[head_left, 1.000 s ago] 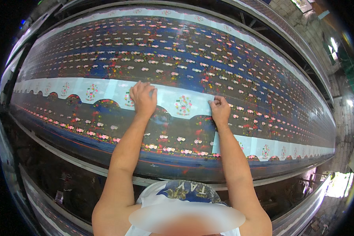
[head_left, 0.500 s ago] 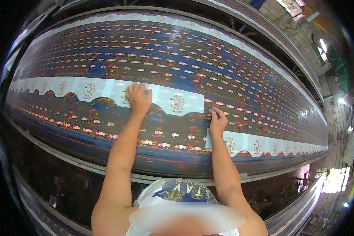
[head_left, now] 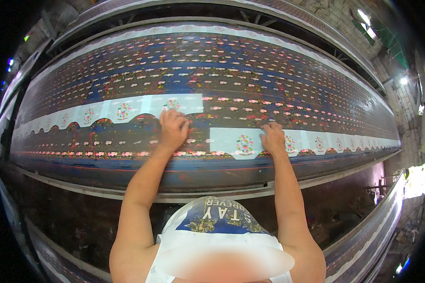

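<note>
Printed pale-blue fabric pieces (head_left: 148, 104) with scalloped lower edges lie overlapping in a row toward the left. My left hand (head_left: 174, 129) rests at the lower edge of this row's right end, fingertips on the fabric, fingers bent and thumb apart. A second row of matching fabric pieces (head_left: 224, 137) runs off to the right, nearer to me. On its upper part, just right of the first round floral print, lies my right hand (head_left: 274, 137). Its thumb and fingers are spread against the cloth; neither hand visibly lifts anything.
Both rows lie on a long dark printing table (head_left: 222, 90) stained with many small pink, white and red print marks. Another pale strip (head_left: 222, 30) runs along its far side. A metal rail (head_left: 127, 192) borders the near edge. Further long tables stand beyond and behind.
My view has shifted rightward along the table. The left hand is now at the left row's end piece. My right hand has moved from beside that row onto the right row, its fingers spreading.
</note>
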Motion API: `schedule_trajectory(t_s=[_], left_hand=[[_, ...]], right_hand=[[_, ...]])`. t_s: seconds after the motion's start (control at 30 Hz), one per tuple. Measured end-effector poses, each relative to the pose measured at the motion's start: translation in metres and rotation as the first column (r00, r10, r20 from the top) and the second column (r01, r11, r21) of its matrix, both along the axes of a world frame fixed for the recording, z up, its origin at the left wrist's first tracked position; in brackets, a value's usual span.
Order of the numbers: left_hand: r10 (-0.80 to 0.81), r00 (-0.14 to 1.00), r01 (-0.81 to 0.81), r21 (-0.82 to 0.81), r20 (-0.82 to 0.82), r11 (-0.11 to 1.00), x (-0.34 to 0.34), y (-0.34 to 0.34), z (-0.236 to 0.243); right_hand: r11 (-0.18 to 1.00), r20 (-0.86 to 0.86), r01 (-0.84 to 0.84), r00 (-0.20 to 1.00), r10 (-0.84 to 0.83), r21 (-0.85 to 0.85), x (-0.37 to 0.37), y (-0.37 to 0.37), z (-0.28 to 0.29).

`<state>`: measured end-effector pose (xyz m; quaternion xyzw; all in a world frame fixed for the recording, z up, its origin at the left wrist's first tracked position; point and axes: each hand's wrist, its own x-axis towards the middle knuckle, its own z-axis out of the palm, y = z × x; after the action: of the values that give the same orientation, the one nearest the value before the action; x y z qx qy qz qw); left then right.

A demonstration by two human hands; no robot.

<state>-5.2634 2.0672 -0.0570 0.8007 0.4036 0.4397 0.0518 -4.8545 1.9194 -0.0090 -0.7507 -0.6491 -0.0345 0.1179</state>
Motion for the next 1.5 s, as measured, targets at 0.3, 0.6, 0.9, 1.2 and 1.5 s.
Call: schedule_trajectory(t_s=[0.3,0.6,0.9,1.2,1.5], left_hand=[[-0.019,0.993,-0.013,-0.267,-0.119,0.964,0.115,-0.076,0.005],[0.063,0.983,-0.095,-0.188,-0.173,0.978,0.109,-0.08,0.004],[0.33,0.931,-0.257,-0.365,0.154,0.895,0.104,-0.008,0.003],[0.381,0.922,-0.366,-0.163,0.074,0.916,0.114,0.065,-0.01],[0.471,0.882,-0.463,-0.152,0.025,0.874,0.112,0.065,-0.012]], right_hand=[[0.903,0.062,-0.419,0.903,0.426,-0.093,0.021,0.004,0.018],[0.822,-0.772,-0.569,0.537,0.341,-0.033,0.052,-0.01,0.052],[0.976,-0.833,-0.219,0.541,0.119,-0.003,0.064,0.062,-0.001],[0.998,-0.643,0.035,0.766,0.008,0.054,0.07,0.149,-0.051],[0.973,-0.661,0.224,0.739,-0.128,0.062,0.042,0.146,-0.048]])
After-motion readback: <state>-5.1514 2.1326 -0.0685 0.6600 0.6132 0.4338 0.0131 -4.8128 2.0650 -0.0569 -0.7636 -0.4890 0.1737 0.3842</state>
